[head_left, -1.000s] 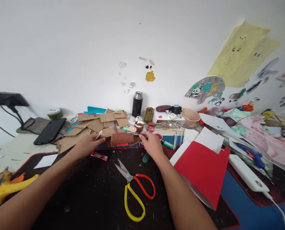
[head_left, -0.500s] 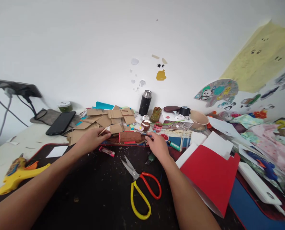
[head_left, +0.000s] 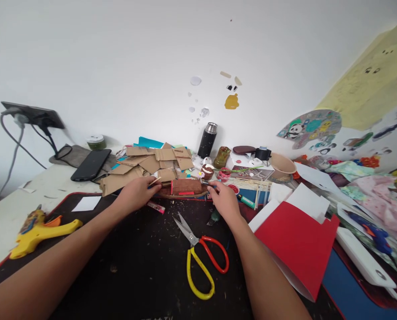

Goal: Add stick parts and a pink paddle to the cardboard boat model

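Observation:
A reddish-brown block-shaped model (head_left: 186, 187) sits on a long, thin brown base at the back of the black mat, with a bright red strip along its front. My left hand (head_left: 138, 194) is closed at the base's left end, with a short wooden stick (head_left: 154, 181) between its fingers. At the right end, my right hand (head_left: 225, 200) pinches the tip of the model's base; its fingertips are partly hidden. Open-bladed scissors (head_left: 192, 240) with one red and one yellow handle lie in front. A pink-labelled lighter-like tube (head_left: 156, 207) lies by my left hand.
Cardboard pieces (head_left: 148, 164) are piled behind my left hand. A black flask (head_left: 207, 141) stands against the wall. A yellow glue gun (head_left: 45, 230) lies left, near a phone (head_left: 91, 164). A red folder (head_left: 296, 246) and a white power strip (head_left: 365, 258) lie right.
The whole view has shifted slightly, so things appear a little further right. Both hands stay at the two ends of the model, the left still with the stick.

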`<action>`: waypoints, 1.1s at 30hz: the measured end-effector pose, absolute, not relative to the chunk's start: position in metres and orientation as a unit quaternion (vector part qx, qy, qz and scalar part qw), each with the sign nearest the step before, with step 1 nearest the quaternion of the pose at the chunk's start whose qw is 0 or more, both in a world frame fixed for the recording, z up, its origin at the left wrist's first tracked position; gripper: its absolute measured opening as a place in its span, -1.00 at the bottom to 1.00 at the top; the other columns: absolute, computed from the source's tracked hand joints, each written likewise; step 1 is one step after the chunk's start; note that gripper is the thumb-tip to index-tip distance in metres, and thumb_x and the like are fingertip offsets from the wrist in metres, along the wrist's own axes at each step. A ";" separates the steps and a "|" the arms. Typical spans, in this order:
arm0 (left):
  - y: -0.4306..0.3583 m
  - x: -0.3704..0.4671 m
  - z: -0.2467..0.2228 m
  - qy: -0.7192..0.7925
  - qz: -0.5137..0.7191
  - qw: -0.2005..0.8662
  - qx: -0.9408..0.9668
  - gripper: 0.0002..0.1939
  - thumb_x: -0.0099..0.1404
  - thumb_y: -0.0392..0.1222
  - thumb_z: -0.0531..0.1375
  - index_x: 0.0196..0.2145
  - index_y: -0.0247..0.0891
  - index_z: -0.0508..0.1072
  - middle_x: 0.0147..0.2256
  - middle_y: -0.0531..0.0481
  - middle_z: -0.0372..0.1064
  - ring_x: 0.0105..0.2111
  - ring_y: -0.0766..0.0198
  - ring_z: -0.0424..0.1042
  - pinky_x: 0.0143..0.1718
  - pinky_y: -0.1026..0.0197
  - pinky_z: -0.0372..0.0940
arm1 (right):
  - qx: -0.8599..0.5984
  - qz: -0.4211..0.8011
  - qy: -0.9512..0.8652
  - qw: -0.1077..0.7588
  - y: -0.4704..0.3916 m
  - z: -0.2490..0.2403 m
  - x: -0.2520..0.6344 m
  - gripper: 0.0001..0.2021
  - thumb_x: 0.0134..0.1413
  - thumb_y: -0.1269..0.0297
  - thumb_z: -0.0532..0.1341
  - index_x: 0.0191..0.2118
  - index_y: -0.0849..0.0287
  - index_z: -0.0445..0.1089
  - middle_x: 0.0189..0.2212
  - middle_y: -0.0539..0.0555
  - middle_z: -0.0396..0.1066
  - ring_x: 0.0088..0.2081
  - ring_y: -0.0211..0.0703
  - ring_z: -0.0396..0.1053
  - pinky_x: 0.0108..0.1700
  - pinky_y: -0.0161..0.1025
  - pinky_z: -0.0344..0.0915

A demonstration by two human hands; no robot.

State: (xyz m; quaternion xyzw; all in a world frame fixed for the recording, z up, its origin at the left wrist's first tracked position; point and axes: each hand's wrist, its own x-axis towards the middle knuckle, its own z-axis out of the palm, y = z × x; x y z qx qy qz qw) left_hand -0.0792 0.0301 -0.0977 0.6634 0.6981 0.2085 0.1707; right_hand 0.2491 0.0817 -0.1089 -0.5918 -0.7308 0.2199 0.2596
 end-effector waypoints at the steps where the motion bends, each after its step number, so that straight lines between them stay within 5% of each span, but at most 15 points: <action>1: 0.030 -0.079 -0.097 0.699 0.209 0.171 0.662 -0.60 0.38 0.17 0.13 -0.20 -0.08 0.67 -0.21 -0.16 0.74 -0.13 -0.16 0.68 -0.16 0.05 0.36 | -0.589 0.221 -0.731 0.264 0.082 -0.109 0.249 -0.72 0.50 0.25 0.28 0.15 0.07 0.68 -0.34 0.05 0.75 -0.32 0.04 0.70 -0.13 -0.14 0.53; 6: 0.030 -0.082 -0.090 0.702 0.222 0.169 0.655 -0.54 0.40 0.22 0.13 -0.12 -0.08 0.70 -0.14 -0.13 0.76 -0.08 -0.14 0.67 -0.12 0.07 0.39 | -0.573 0.222 -0.728 0.304 0.079 -0.108 0.247 -0.73 0.48 0.22 0.28 0.12 0.09 0.70 -0.34 0.08 0.75 -0.21 0.08 0.73 -0.03 -0.12 0.53; 11: 0.027 -0.090 -0.082 0.708 0.222 0.158 0.651 -0.47 0.43 0.30 0.08 -0.16 -0.08 0.70 -0.15 -0.12 0.75 -0.08 -0.15 0.65 -0.13 0.08 0.41 | -0.554 0.229 -0.717 0.356 0.074 -0.105 0.244 -0.67 0.53 0.10 0.19 0.05 0.10 0.70 -0.41 0.06 0.70 -0.32 0.05 0.68 -0.13 -0.15 0.51; 18: 0.029 -0.101 -0.087 0.707 0.172 0.144 0.671 -0.60 0.35 0.08 0.13 -0.10 -0.07 0.71 -0.06 -0.16 0.76 0.01 -0.16 0.67 -0.02 0.08 0.44 | -0.510 0.216 -0.721 0.417 0.063 -0.099 0.238 -0.64 0.54 0.04 0.18 0.01 0.09 0.69 -0.46 0.04 0.65 -0.37 0.02 0.64 -0.17 -0.17 0.49; 26: 0.023 -0.104 -0.077 0.689 0.101 0.154 0.701 -0.66 0.29 0.07 0.20 -0.13 -0.04 0.72 -0.10 -0.17 0.77 -0.08 -0.20 0.68 -0.08 0.03 0.41 | -0.410 0.187 -0.806 0.385 0.037 -0.096 0.218 -0.72 0.58 0.17 0.20 0.00 0.02 0.71 -0.05 0.11 0.80 -0.05 0.02 0.76 0.06 -0.18 0.55; 33: 0.037 -0.112 -0.064 0.703 0.105 0.177 0.681 -0.76 0.17 -0.09 0.27 -0.25 -0.08 0.71 -0.31 -0.05 0.73 -0.28 -0.04 0.60 -0.20 0.10 0.32 | -0.358 0.172 -0.858 0.325 0.025 -0.095 0.211 -0.71 0.63 0.18 0.19 0.05 0.01 0.71 -0.11 0.07 0.81 -0.12 -0.02 0.77 -0.03 -0.23 0.52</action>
